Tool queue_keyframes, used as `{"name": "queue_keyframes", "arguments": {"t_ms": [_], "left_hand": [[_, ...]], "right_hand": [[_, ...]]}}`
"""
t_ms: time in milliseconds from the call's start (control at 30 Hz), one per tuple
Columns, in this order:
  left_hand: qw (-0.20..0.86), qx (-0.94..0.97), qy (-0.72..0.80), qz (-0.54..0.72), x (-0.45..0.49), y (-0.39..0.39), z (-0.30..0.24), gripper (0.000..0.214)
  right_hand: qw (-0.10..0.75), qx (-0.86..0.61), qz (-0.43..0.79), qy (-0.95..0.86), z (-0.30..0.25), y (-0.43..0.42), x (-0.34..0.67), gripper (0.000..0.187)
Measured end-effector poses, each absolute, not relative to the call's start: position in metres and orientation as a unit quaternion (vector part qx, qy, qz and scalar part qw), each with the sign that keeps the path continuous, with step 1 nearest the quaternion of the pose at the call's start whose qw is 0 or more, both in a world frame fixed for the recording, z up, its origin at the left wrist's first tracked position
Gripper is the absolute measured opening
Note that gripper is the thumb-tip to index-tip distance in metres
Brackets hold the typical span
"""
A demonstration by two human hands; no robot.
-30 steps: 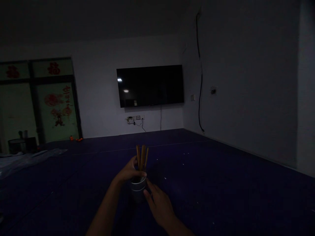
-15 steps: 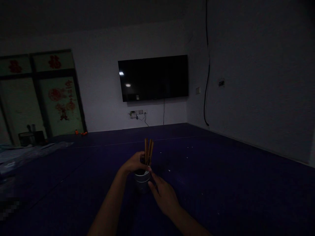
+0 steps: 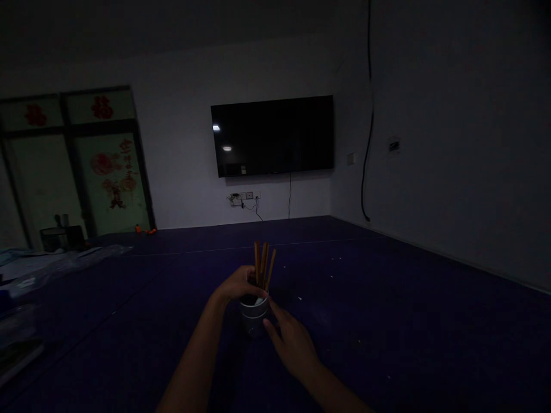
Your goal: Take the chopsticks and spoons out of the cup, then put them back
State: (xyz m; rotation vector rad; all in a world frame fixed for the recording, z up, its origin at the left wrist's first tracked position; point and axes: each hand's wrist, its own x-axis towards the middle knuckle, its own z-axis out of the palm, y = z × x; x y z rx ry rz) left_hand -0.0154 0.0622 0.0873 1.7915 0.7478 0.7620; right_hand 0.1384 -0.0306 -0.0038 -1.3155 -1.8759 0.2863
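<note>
A grey cup [image 3: 253, 314] with pale rings around its upper part stands upright on the dark blue surface in front of me. Several brown wooden chopsticks [image 3: 263, 265] rise out of it, fanned slightly apart. From the left, my left hand [image 3: 239, 285] reaches over the cup's mouth, its thumb and fingers closed around the chopsticks low down. Something small and white [image 3: 259, 300] shows just inside the rim, below the left thumb. My right hand [image 3: 293, 341] is against the cup's right side, thumb and fingers bent around it; the far fingertips are hidden.
Small white scraps [image 3: 300, 298] dot the blue surface [image 3: 370, 275]. Clear plastic sheeting [image 3: 81, 265] lies at the left, with small orange items [image 3: 145, 230] farther back. A television [image 3: 275, 137] hangs on the far wall, above sockets and cables [image 3: 246, 196]. The room is dim.
The view has shifted slightly left. One chopstick now leans out to the right, apart from the others. Both hands keep nearly the same places at the cup.
</note>
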Motion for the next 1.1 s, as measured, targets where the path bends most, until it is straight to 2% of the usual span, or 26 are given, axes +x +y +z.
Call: {"name": "queue_keyframes", "arguments": {"t_ms": [500,733,1100], "left_hand": [[0.493,0.769,0.304,0.269,-0.0179,0.0563,0.0936,0.033],[0.5,0.774,0.291,0.259,-0.0158,0.0565,0.0939,0.029],[0.492,0.78,0.298,0.244,-0.0202,0.054,0.0953,0.03]], "right_hand": [[0.421,-0.515,0.119,-0.738,-0.0064,-0.0293,0.1383,0.049],[0.442,-0.505,0.121,-0.732,-0.0029,-0.031,0.138,0.057],[0.443,-0.499,0.118,-0.736,0.0,-0.0316,0.1379,0.051]]}}
